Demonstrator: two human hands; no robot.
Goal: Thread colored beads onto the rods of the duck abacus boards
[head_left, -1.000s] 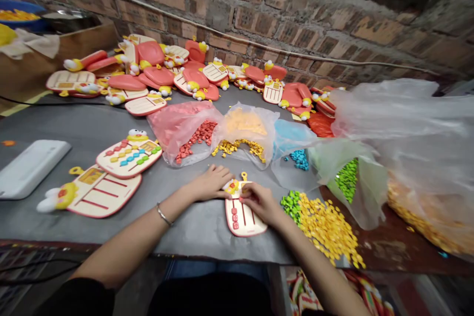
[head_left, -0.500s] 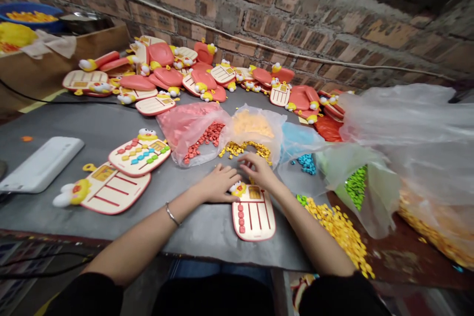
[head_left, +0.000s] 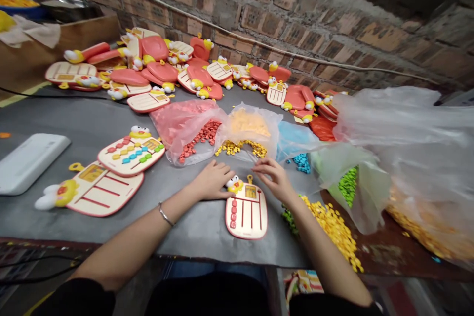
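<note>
A cream toy bead board with a red rim and a yellow duck head lies flat in front of me. Several red beads fill its leftmost slot; the other slots hold none. My left hand rests at the board's upper left, thumb and forefinger on either side of the duck head. Over the upper right corner, my right hand is held with fingertips drawn together; whatever is between them is too small to make out. Just beyond are yellow beads in front of an open plastic bag.
Bags of red beads, blue beads and green beads line the table. Loose yellow pieces lie under my right forearm. Two boards and a white device sit left. More boards are heaped along the brick wall.
My right hand has drawn back from the yellow beads toward the board's upper right corner. The left hand stays by the duck head. The whole view has shifted slightly.
</note>
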